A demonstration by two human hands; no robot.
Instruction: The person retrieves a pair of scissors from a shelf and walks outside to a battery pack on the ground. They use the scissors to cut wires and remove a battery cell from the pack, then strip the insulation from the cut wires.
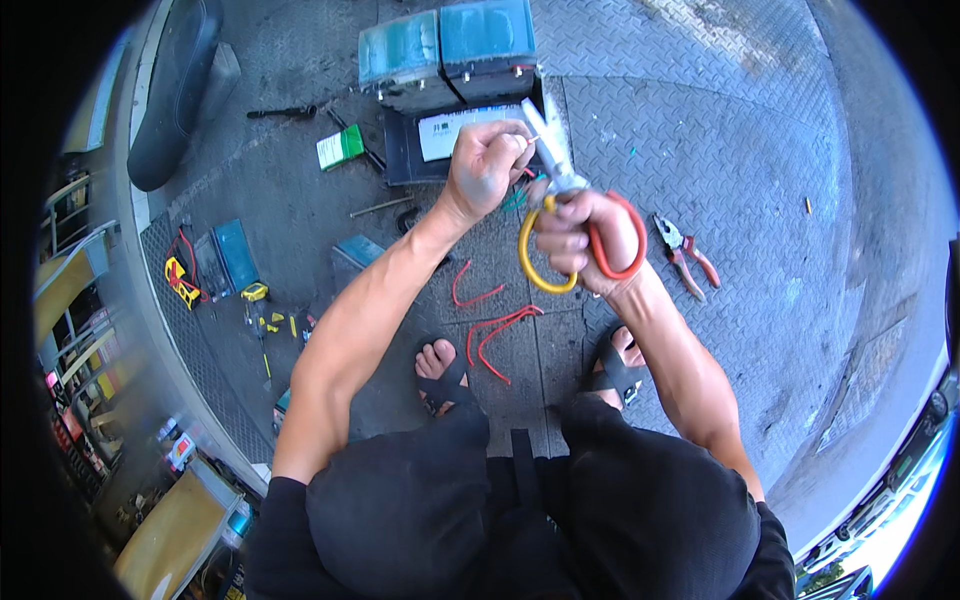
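Note:
My left hand (487, 168) is closed in a pinch above the floor, with a thin wire end (533, 139) poking out past the fingers; the rest of that wire is mostly hidden. Close on its right, my right hand (590, 235) grips a pair of scissors (552, 160) with one yellow and one red handle loop. Their blades point up toward the far side, right beside the wire end, and are blurred. Below the hands, between my sandalled feet, lie pieces of red wire (505, 322).
Two teal-topped batteries (487, 32) stand at the far side, by a black case with a white-labelled block (455, 135). Red-handled pliers (686, 256) lie right. Leftward are a green-white box (340, 147), a teal block (235, 255) and a yellow meter (181, 284).

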